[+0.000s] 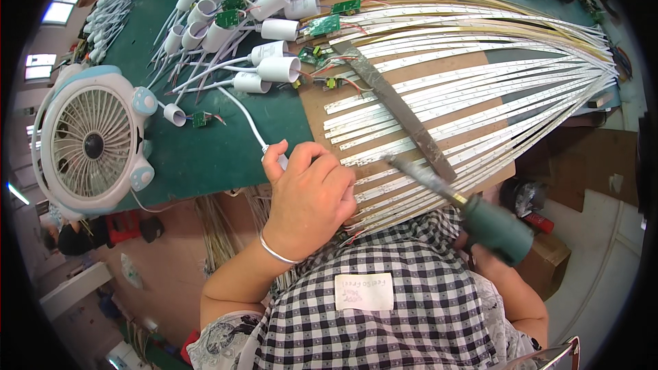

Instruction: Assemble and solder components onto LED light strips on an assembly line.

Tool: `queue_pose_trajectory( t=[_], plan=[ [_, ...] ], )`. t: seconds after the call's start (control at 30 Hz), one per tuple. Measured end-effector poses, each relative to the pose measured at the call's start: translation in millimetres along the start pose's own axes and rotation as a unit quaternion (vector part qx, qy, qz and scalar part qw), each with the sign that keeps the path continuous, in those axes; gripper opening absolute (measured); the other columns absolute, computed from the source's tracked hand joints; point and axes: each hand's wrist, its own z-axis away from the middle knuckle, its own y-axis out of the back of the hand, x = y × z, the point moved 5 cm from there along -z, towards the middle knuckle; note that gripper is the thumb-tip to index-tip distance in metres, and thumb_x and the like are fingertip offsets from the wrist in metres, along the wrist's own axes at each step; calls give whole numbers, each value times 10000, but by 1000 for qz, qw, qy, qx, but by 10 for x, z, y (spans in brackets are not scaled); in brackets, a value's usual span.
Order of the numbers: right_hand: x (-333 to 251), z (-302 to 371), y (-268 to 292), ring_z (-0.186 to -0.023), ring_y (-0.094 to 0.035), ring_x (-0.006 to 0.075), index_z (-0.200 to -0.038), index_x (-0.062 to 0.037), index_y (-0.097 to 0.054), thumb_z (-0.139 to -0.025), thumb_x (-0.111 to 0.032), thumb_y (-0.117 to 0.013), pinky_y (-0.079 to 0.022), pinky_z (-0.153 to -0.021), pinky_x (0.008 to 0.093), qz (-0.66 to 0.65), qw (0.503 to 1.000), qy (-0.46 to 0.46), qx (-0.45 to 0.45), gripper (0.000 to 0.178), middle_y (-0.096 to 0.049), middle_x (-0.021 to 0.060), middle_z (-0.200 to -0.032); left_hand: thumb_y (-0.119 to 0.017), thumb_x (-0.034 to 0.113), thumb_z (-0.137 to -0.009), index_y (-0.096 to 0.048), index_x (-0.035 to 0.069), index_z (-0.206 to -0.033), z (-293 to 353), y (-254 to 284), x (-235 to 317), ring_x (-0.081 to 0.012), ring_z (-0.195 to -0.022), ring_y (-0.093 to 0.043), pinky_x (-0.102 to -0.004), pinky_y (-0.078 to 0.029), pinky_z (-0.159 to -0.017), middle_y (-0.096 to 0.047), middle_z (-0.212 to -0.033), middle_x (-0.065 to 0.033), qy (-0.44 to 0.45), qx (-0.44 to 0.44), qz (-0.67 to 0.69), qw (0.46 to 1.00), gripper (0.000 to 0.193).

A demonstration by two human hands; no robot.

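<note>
My left hand (310, 192) rests over the near left ends of the LED strips (404, 192), its fingers curled. A white plastic housing (267, 153) on a white cable (243, 113) is in its grip, mostly covered by the fingers. On the right, a soldering iron (497, 229) with a green handle and metal shaft slants up and left, its tip above the strips. My right hand (480, 257) is closed on that handle and largely hidden behind it. A flat, worn metal bar (401, 109) lies diagonally across the strips.
White lamp housings (277, 68) with cables and green circuit boards (323, 25) are piled at the back left. A white and blue fan (92, 144) stands at the table's left. Brown cardboard (319, 106) lies under the strips. A cardboard box (548, 264) sits below at right.
</note>
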Motion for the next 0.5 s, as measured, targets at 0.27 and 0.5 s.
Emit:
queue_pose_trajectory(
  t=[0.27, 0.5],
  plan=[
    [-546, -615, 848, -569, -547, 111, -1210, 32, -482, -896, -283, -577, -416, -464, 227, -92, 940, 146, 295, 454, -619, 116, -985, -676, 96, -660, -580, 151, -693, -18, 37, 52, -206, -914, -526, -499, -242, -939, -543, -752, 24, -5, -1, -8, 1000, 116],
    [-1281, -1687, 1280, -558, -573, 117, -1141, -2, -547, -881, -205, -614, -445, -502, 241, -115, 884, 289, 348, 337, -642, 92, -932, -671, 108, -679, -589, 137, -732, -1, 50, 39, -199, -920, -531, -521, -230, -959, -571, -782, 19, -3, -2, 1, 1000, 102]
  ],
)
